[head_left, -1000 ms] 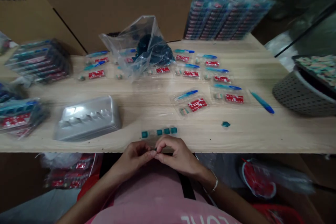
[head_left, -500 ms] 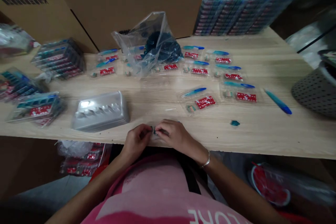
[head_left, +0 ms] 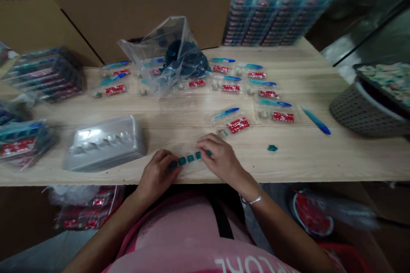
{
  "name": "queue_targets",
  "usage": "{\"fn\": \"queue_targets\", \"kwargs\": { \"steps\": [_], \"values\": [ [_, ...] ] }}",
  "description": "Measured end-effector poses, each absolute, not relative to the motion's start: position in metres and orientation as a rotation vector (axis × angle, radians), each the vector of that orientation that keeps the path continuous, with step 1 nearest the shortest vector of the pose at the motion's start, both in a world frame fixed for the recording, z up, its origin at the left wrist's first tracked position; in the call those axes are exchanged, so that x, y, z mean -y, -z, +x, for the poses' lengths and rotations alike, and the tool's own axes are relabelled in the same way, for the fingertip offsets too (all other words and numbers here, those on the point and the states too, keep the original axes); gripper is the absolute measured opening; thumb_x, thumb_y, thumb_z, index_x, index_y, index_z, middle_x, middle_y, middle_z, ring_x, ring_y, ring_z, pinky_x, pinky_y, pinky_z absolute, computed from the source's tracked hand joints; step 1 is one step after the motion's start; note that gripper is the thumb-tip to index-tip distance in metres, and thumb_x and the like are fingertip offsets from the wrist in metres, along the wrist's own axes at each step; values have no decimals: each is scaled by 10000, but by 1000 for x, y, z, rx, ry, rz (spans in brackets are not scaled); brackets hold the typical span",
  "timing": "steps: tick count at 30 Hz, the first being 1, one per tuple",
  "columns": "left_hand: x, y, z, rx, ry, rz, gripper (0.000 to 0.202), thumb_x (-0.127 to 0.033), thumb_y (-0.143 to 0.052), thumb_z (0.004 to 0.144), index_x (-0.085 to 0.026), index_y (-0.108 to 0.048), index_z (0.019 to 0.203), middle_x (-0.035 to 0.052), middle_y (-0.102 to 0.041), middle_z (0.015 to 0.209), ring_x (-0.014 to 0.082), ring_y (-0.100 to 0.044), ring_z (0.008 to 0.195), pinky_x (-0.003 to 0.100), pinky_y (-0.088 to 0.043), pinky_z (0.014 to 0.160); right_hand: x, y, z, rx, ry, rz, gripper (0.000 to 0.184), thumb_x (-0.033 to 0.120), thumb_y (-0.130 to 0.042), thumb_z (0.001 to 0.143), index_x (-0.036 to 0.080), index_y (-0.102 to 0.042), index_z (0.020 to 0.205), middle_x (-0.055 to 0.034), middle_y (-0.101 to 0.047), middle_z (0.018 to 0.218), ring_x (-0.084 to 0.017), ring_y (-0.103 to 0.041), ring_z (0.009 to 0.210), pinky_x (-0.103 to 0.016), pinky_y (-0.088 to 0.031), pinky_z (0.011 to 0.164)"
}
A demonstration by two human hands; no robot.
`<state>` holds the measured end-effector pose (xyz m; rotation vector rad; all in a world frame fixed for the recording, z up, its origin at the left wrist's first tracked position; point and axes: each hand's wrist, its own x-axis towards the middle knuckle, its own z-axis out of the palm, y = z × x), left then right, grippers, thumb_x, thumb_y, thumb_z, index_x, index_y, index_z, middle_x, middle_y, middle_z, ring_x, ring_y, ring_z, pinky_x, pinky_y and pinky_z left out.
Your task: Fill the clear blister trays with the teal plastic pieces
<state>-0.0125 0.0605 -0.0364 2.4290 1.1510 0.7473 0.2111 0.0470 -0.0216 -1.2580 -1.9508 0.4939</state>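
A row of small teal square pieces lies on the wooden table near its front edge, in a thin clear film. My left hand curls against the row's left end. My right hand, with a pale bracelet at the wrist, rests its fingertips on the right end. Part of the row is hidden under my fingers. Close to my right hand lies a clear packet holding a red card and a blue stick. A single teal piece sits apart to the right.
Further clear packets with red cards spread across the table. A silver plastic tray lies left, stacked packs stand at both sides and the back, and a clear bag of dark teal pieces sits behind. A dotted basket stands right.
My hands have moved from pinching something small together at the table's edge to lying apart at the row's two ends. The row now shows between them.
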Motion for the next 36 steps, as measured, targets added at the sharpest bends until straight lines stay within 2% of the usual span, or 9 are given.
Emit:
{"fn": "queue_targets", "kwargs": {
  "steps": [4, 7, 11, 16, 21, 24, 29, 33, 36],
  "values": [
    [-57, 44, -22, -1001, -625, 2610, 433, -367, -665, 828, -163, -551, 1193, 117, -627, 1107, 252, -592, 994, 387, -507, 830, -11, 23, 246, 2181, -507, -1302, 267, 253, -605, 873, 184, -610, 1131, -112, -632, 1153, -242, -576, 1082, -427, -493, 931],
    [-54, 46, -25, -927, -575, 2686, 439, -342, -644, 850, -153, -517, 1226, 114, -644, 1093, 248, -584, 997, 389, -485, 838, -3, 27, 268, 2224, -483, -1304, 374, 332, -590, 895, 201, -560, 1244, -123, -573, 1293, -247, -530, 1195, -427, -490, 964],
    [-55, 50, -26, -837, -571, 2824, 392, -352, -625, 861, -124, -533, 1166, 133, -652, 1060, 250, -588, 958, 385, -484, 810, -38, 29, 301, 2020, -153, -1603, 301, 281, -459, 956, 181, -609, 1197, -142, -576, 1278, -269, -495, 1237, -465, -426, 1025],
    [-45, 62, -46, -769, -594, 3022, 237, -161, -519, 900, -150, -551, 1134, 104, -673, 995, 215, -609, 881, 363, -494, 808, -66, 38, 290, 2078, -36, -1890, 286, 293, -467, 953, 167, -672, 1108, -147, -607, 1209, -296, -550, 1095, -450, -451, 912],
    [-29, 56, -69, -824, -742, 3067, 128, -171, -531, 909, -167, -554, 1035, 86, -668, 919, 201, -625, 839, 337, -523, 758, -39, 35, 238, 2106, -119, -1682, 276, 295, -483, 945, 151, -649, 1111, -144, -623, 1147, -293, -562, 1017, -449, -479, 846],
    [-24, 43, -72, -815, -792, 3076, 115, -154, -542, 899, -183, -559, 1009, 80, -667, 909, 192, -636, 843, 321, -536, 742, -18, 22, 234, 2058, -252, -1382, 296, 232, -475, 934, 159, -574, 1203, -136, -585, 1235, -267, -537, 1139, -449, -470, 952],
    [-27, 22, -59, -728, -820, 3160, 236, -135, -603, 851, -195, -580, 1078, 106, -669, 1000, 211, -637, 884, 343, -538, 765, 5, 12, 248, 2196, -435, -998, 585, 37, -443, 832, 197, -379, 1391, -113, -473, 1400, -213, -383, 1352, -434, -419, 1077],
    [-45, 6, -24, -673, -804, 3099, 326, -112, -559, 871, -192, -558, 1187, 120, -663, 1050, 205, -627, 880, 336, -532, 761, -4, 20, 263, 2064, -315, -1010, 385, 127, -492, 887, 246, -541, 1250, -97, -560, 1289, -259, -443, 1292, -500, -429, 1038],
    [-67, -8, 7, -767, -798, 2752, 271, -174, -540, 905, -182, -575, 1173, 97, -669, 1007, 179, -631, 859, 294, -524, 733, -25, 26, 276, 1871, -387, -1098, 226, 210, -523, 906, 243, -630, 1102, -81, -641, 1094, -240, -579, 1083, -434, -504, 906]
  ]
}}
